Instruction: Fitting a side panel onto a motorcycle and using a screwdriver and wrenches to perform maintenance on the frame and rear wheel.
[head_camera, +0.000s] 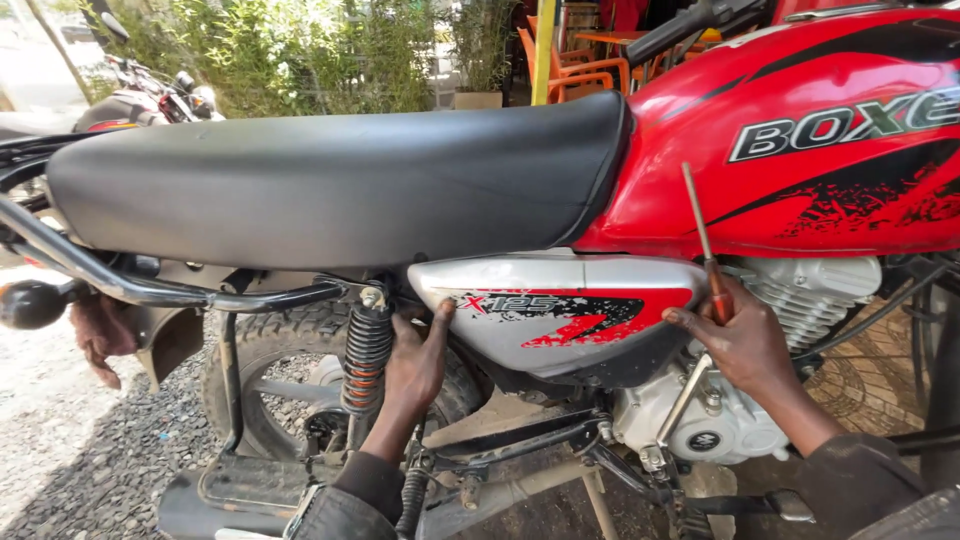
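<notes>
A red motorcycle stands side-on with a long black seat (330, 175) and a red fuel tank (800, 130). Below the seat sits a silver side panel (560, 310) with red and black graphics. My left hand (415, 360) presses its fingers against the rear edge of that panel, next to the coil shock absorber (366, 350). My right hand (740, 340) rests on the panel's front edge and holds a screwdriver (703, 240) with a red handle, its shaft pointing up across the tank.
The silver engine (800, 300) and kick lever (685, 400) lie right of the panel. A knobby rear tyre (270, 345) and black grab rail (120, 280) are at the left. Gravel ground lies below, another motorcycle (140, 100) and bushes behind, orange chairs (580, 65) beyond.
</notes>
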